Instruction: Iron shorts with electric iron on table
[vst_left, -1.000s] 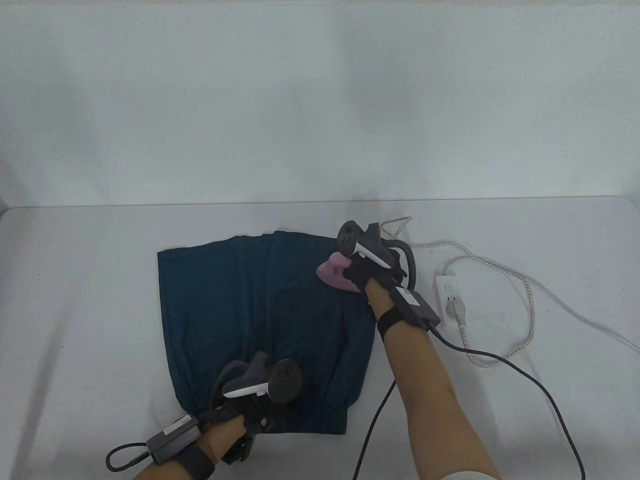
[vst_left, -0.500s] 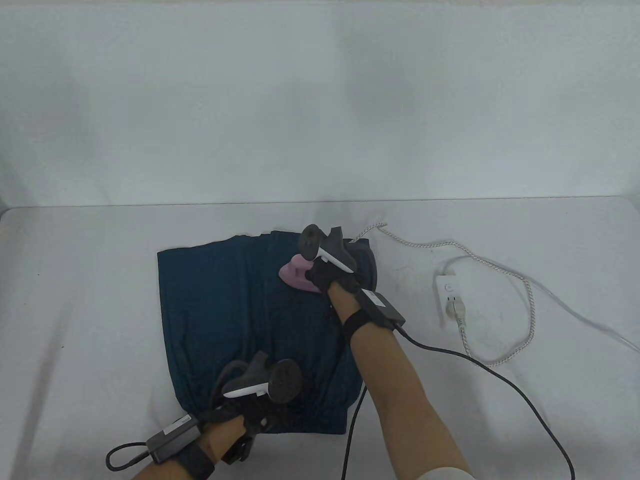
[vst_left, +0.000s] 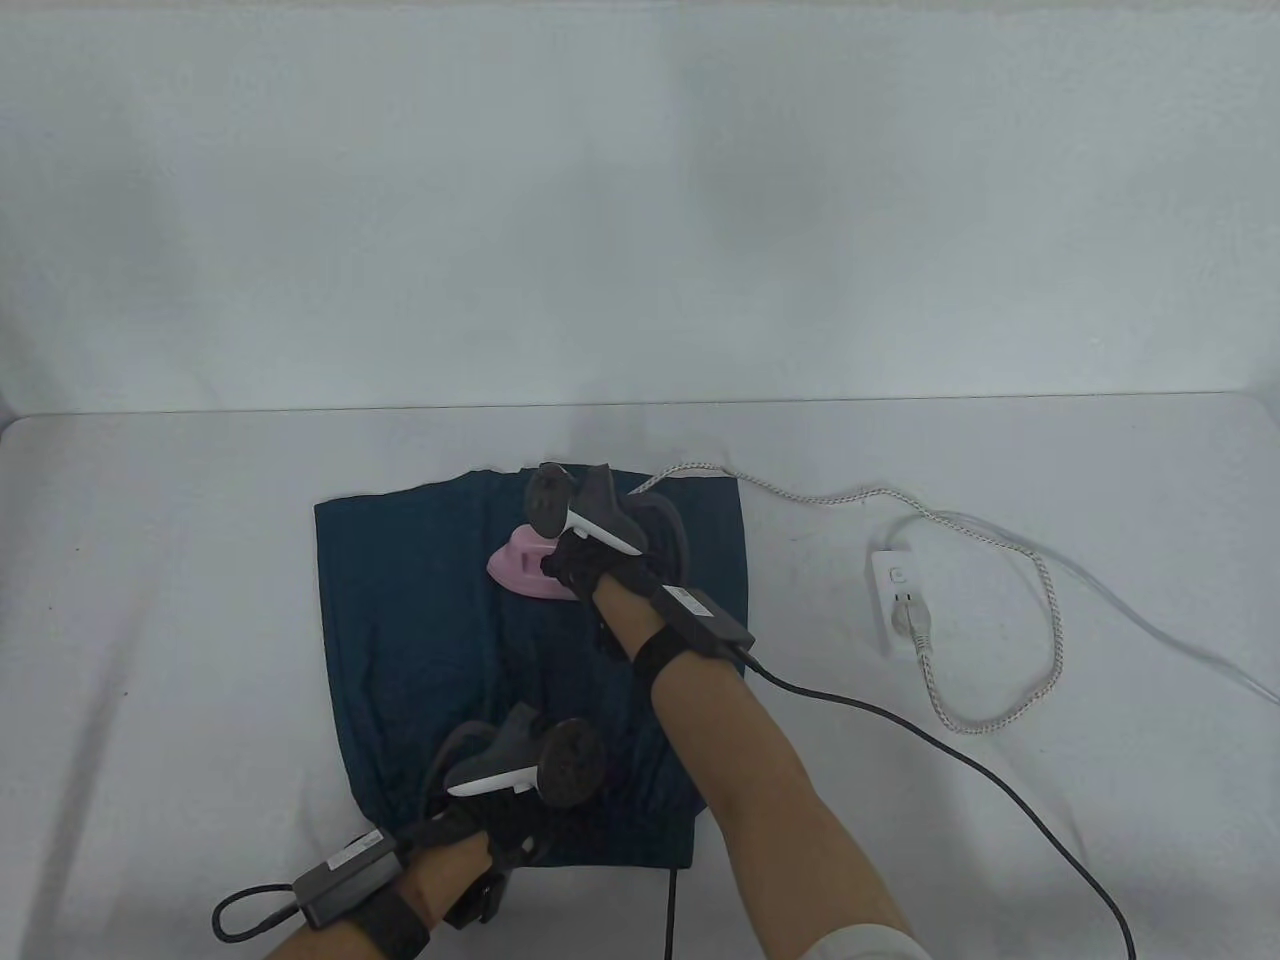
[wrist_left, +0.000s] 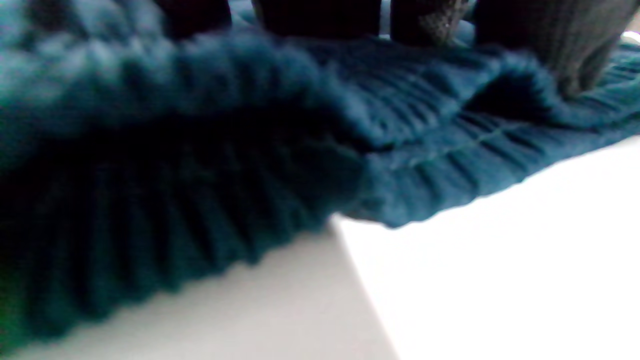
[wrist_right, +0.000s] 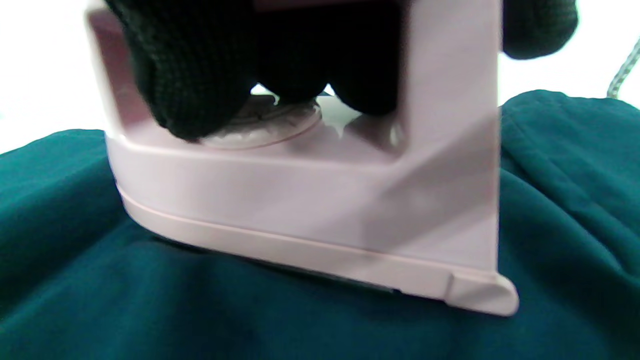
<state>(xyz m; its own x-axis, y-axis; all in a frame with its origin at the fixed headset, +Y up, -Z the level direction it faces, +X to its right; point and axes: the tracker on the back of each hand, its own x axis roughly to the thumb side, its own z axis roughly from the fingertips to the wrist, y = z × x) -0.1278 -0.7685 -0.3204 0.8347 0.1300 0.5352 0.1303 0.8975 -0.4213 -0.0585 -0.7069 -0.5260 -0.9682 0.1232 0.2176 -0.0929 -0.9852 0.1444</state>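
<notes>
Table view shows the white table (vst_left: 180, 560) carrying teal shorts (vst_left: 420, 620) spread near its front edge. Right hand (vst_left: 585, 565) grips the pink iron (vst_left: 520, 570), flat on their far half. Left hand (vst_left: 490, 830) presses the waistband (wrist_left: 440, 165), fingers (wrist_left: 575, 45) flat.

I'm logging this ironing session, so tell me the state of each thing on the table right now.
shorts: spread flat on table
iron: soleplate down on shorts
right hand: grips iron handle
left hand: presses on waistband
power strip: plug inserted
</notes>
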